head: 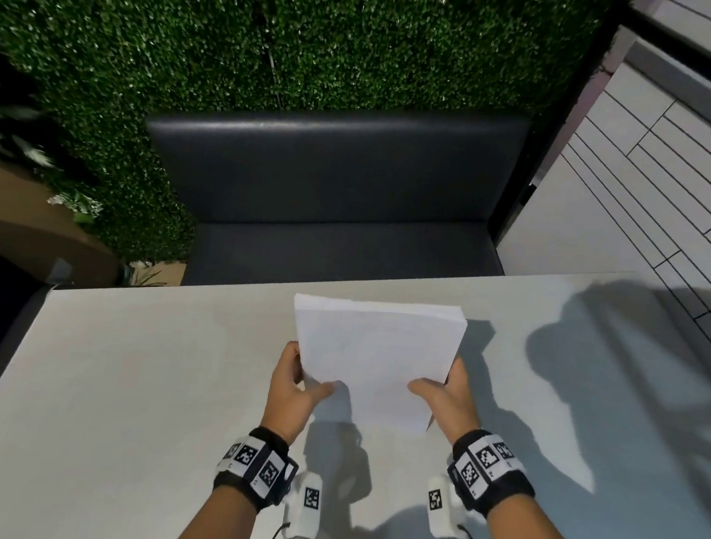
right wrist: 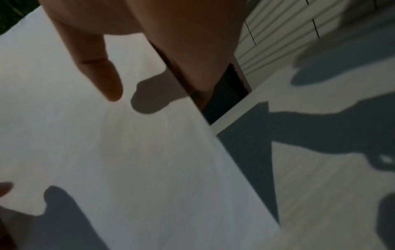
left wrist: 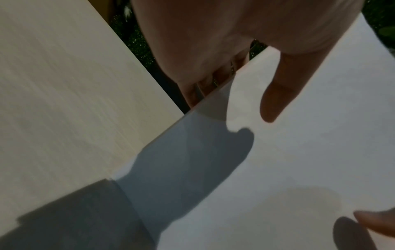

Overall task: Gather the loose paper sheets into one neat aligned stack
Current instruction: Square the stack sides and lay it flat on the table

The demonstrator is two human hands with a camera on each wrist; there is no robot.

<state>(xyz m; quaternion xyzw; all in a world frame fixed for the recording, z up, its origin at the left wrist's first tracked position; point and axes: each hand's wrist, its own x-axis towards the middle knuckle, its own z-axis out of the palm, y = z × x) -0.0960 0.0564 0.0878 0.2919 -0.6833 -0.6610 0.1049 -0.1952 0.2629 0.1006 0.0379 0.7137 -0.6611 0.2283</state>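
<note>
A stack of white paper sheets [head: 375, 354] is held tilted above the pale table [head: 130, 380], its far end raised and its top edges nearly flush. My left hand [head: 297, 384] grips the stack's left edge, thumb on the top sheet and fingers behind. My right hand [head: 442, 393] grips the right edge the same way. In the left wrist view my left hand [left wrist: 235, 76] has its thumb on the paper [left wrist: 299, 152]. The right wrist view shows my right hand [right wrist: 149, 67] with its thumb lying on the sheet [right wrist: 128, 152].
A dark padded bench [head: 333, 193] stands past the table's far edge, in front of a green hedge wall [head: 276, 35]. Tiled floor [head: 642, 182] lies to the right. Dark shadows of arms fall on the table's right half.
</note>
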